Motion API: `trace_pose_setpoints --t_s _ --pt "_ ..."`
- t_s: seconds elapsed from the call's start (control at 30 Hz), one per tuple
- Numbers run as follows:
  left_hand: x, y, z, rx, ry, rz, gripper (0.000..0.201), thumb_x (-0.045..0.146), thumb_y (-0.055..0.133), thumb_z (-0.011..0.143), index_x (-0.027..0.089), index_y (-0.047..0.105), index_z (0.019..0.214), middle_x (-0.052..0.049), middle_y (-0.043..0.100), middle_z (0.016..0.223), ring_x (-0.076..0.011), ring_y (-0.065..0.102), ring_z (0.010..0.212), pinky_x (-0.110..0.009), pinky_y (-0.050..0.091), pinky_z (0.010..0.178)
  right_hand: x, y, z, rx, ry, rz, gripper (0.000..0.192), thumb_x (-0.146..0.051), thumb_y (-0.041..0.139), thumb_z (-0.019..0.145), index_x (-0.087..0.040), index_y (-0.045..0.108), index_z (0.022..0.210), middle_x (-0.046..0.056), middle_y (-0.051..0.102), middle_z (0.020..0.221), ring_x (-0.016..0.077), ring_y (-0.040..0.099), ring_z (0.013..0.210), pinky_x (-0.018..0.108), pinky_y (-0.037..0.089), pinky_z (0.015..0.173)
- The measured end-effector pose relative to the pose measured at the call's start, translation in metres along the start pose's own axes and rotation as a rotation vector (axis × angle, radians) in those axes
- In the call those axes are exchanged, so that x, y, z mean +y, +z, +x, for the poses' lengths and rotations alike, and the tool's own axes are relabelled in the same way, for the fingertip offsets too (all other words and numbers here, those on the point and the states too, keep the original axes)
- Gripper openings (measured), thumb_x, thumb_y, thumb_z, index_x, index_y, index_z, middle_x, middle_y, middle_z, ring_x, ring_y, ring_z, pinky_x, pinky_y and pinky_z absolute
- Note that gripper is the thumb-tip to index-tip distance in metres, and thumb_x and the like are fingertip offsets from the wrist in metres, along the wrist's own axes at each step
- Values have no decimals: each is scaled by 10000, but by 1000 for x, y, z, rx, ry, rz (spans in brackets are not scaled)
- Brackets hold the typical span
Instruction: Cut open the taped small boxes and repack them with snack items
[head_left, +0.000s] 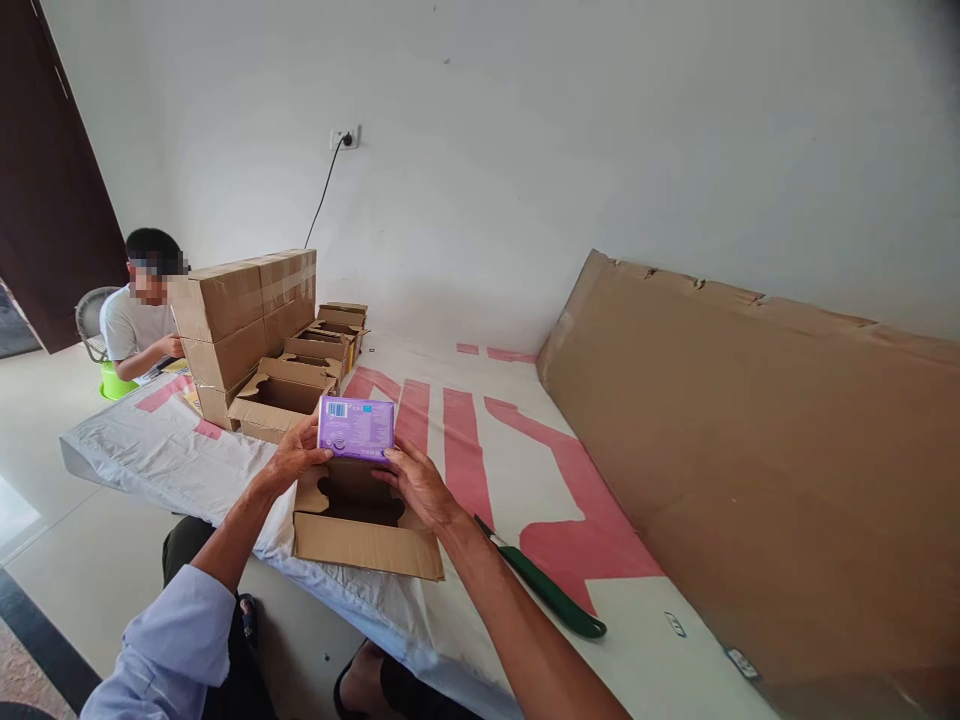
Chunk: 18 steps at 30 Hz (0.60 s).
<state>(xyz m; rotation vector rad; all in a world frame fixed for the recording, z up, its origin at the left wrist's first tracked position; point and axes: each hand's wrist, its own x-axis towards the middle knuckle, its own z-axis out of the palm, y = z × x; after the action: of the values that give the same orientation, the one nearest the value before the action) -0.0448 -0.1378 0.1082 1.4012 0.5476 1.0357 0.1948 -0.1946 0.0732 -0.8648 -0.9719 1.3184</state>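
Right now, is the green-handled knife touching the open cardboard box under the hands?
Apart. The head view shows bare white sheet between the green-handled knife and the right corner of the open cardboard box.

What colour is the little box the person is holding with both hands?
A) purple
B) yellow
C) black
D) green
A: the small box held between the left hand and the right hand is purple with a white barcode, just above the open cardboard box.
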Motion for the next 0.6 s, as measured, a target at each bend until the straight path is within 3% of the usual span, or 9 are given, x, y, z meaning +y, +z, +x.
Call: trace_pose_setpoints --t_s 0.6 --pt "6 4 -2 -6 20 28 723 310 971 671 183 727 1339 -138 786 1273 -343 704 1208 -415 513 1035 1 1 2 3 14 20 491 -490 827 751 -312 759 1204 27 786 1250 275 711 1158 375 612 868"
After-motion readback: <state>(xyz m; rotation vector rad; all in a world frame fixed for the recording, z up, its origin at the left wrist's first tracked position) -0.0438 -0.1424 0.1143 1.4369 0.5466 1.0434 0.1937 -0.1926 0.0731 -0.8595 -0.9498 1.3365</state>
